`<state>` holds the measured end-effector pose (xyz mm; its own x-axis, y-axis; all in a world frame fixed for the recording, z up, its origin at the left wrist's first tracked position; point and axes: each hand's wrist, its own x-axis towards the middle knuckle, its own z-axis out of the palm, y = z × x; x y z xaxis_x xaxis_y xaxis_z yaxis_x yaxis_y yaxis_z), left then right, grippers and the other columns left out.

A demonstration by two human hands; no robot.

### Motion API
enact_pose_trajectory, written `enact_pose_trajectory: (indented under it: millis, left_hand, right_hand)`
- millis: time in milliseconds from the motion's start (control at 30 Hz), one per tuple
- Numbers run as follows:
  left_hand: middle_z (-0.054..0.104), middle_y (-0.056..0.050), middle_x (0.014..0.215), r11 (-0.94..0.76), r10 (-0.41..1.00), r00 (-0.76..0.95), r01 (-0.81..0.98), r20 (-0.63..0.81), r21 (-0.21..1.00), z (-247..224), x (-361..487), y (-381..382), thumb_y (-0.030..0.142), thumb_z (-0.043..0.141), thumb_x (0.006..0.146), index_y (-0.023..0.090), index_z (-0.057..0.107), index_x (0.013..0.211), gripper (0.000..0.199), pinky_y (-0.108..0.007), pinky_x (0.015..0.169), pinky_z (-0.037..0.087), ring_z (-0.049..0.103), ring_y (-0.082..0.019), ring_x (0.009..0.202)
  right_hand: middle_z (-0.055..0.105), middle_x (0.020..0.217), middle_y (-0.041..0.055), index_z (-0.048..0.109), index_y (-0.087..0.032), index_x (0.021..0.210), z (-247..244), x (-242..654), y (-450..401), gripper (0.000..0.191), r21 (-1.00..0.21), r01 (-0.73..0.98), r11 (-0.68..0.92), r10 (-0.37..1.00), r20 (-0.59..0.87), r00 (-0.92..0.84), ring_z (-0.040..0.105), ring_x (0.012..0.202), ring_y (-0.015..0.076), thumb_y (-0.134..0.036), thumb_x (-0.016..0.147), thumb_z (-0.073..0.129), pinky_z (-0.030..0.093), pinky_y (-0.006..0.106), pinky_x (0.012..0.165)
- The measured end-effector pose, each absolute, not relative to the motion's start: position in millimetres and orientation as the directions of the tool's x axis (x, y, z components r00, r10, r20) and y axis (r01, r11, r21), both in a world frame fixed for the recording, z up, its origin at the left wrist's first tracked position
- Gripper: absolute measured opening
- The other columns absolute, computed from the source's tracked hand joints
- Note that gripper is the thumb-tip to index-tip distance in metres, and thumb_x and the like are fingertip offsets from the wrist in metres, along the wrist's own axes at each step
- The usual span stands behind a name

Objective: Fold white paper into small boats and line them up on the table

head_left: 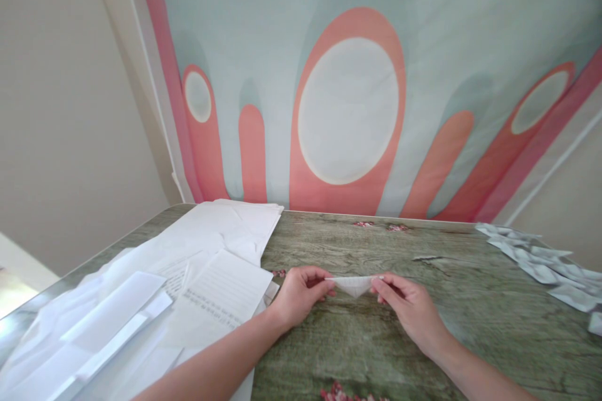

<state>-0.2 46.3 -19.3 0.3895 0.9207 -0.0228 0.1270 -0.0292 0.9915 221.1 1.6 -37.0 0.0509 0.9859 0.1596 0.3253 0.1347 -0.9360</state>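
A small white folded paper [353, 285], shaped like a little boat with a triangular middle, is stretched level between my two hands above the wooden-patterned table [376, 351]. My left hand [300, 293] pinches its left tip between thumb and fingers. At the opposite tip, my right hand [412, 307] is closed in a similar pinch. Just left of my left hand lies a lined sheet [230, 288] with writing on its lower part, on top of a spread of white papers [197, 235].
Folded strips of paper [115, 307] rest on the pile at the left. Several white folded paper pieces [531, 263] form a row along the table's right edge. Behind the table hangs a grey-green and coral patterned cloth [277, 44]. Flower prints [345, 393] mark the tabletop.
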Motion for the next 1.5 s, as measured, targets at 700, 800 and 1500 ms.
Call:
enact_pose_trajectory:
  millis: [700, 800, 1500]
  left_hand:
    - [0.065, -0.002, 0.062, -0.021, 0.931, 0.366, 0.050, 0.001, 0.999, -18, -4, 51, 0.050, 0.064, 0.072, 0.013, 0.067, 0.074, 0.037, -0.019, 0.048, 0.035, 0.048, -0.009, 0.049]
    - [0.064, -0.002, 0.061, -0.028, 0.934, 0.357, 0.026, 0.017, 0.999, -20, -3, 52, 0.049, 0.063, 0.074, 0.013, 0.064, 0.075, 0.037, -0.018, 0.046, 0.033, 0.044, -0.008, 0.048]
    - [0.057, 0.000, 0.061, -0.065, 0.921, 0.384, -0.006, 0.062, 0.998, -14, -6, 51, 0.050, 0.055, 0.081, 0.011, 0.063, 0.083, 0.039, -0.018, 0.048, 0.034, 0.046, -0.009, 0.054]
  right_hand:
    - [0.045, 0.064, -0.0019, 0.063, -0.019, 0.064, -33, 220, 1, 0.035, -0.823, 0.497, 0.276, 0.961, 0.220, -0.170, 0.046, 0.063, 0.0135, -0.044, 0.085, 0.051, 0.033, 0.025, 0.060]
    - [0.044, 0.064, -0.0021, 0.064, -0.019, 0.065, -34, 220, 2, 0.034, -0.834, 0.478, 0.276, 0.960, 0.214, -0.182, 0.046, 0.063, 0.0132, -0.043, 0.086, 0.051, 0.033, 0.024, 0.060]
    - [0.054, 0.069, 0.0003, 0.069, -0.021, 0.074, -29, 218, 2, 0.031, -0.827, 0.473, 0.303, 0.951, 0.227, -0.212, 0.051, 0.066, 0.0147, -0.042, 0.085, 0.050, 0.039, 0.024, 0.060]
